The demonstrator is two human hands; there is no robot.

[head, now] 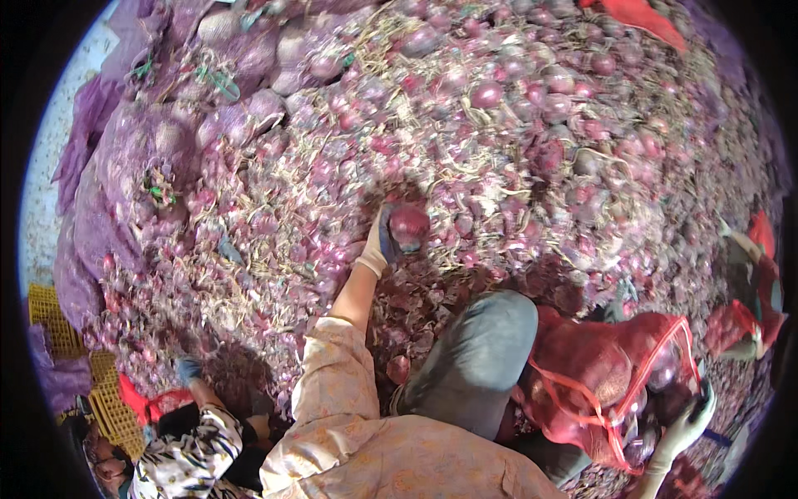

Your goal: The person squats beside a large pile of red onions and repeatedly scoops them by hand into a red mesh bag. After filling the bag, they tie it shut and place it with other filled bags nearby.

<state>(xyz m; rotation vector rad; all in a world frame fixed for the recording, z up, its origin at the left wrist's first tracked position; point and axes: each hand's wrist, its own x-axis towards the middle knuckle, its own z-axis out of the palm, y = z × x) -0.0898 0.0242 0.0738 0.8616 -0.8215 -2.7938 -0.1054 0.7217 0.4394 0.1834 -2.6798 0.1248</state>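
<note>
A large red onion (409, 226) is held in my left hand (388, 240), which wears a pale glove with a dark palm and reaches out over a heap of onions and loose skins. My right hand (689, 418), gloved the same way, is by the mouth of a red mesh bag (580, 362) beside my bent knee. Several onions lie in the bag, and some show at its opening. Whether the right fingers grip the bag's edge or an onion cannot be told.
Filled purple mesh sacks (124, 181) line the heap at the left, near yellow plastic crates (115, 399). A co-worker in a patterned shirt (187, 455) sits at the lower left with a red mesh bag. Another person (748, 280) is at the far right.
</note>
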